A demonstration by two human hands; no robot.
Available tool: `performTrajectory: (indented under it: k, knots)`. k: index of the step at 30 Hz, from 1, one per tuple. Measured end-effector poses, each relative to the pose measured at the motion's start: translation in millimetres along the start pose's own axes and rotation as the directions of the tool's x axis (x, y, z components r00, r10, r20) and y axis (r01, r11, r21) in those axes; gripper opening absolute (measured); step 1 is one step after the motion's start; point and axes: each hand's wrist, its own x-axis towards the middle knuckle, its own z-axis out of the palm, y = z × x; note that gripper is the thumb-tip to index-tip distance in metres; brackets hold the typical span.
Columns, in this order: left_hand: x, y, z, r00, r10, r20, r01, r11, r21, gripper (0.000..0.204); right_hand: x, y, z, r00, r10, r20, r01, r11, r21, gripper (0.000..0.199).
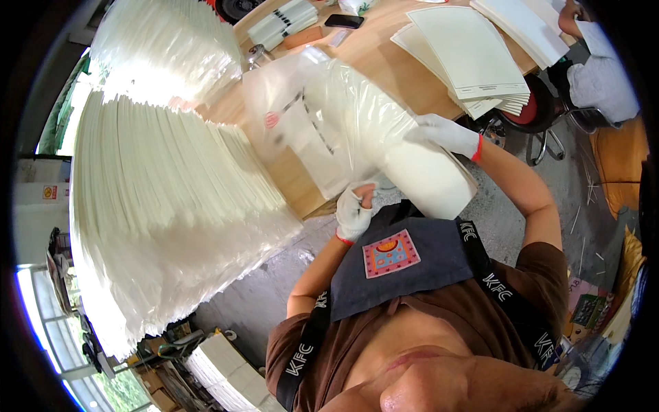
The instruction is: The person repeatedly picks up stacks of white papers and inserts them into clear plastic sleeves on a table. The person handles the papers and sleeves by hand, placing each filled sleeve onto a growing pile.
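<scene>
1 black phone (344, 21), 1 brown block (303, 37) on table (374, 44); 1 stool (542, 106) nearby.

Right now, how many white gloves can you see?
2: one on the left hand, one on the right hand, at the clear plastic bag. Others may be hidden.

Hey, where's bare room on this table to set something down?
The widest bare patch of table lies between the phone, the clear film and the fanned sheets. A narrow strip shows between the film and the tall stack. It's crowded around the white bundles and brown block.
</scene>
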Motion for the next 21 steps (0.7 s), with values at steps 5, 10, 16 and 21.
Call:
performTrajectory:
  k: [5,10,16,21]
  knots:
    - [98,50,1,0.971,0.124,0.204,-0.139,0.989,0.06,0.036,47,18,30,0.977,-0.039,-0.209,-0.057,0.899,-0.435,0.037]
    - [122,63,36,0.9,0.353,0.254,-0.424,0.844,0.33,0.035,54,55,70,0.927,-0.359,-0.103,0.129,0.565,-0.815,0.032]
    - [102,-14,12,0.965,-0.155,0.212,0.137,0.986,0.097,0.037,14,44,91,0.758,-0.61,-0.23,0.175,0.53,-0.83,0.025]
    - [42,-6,19,0.976,0.153,0.155,-0.21,0.859,0.468,0.033,55,79,48,0.842,-0.29,-0.454,-0.31,0.427,-0.849,0.018]
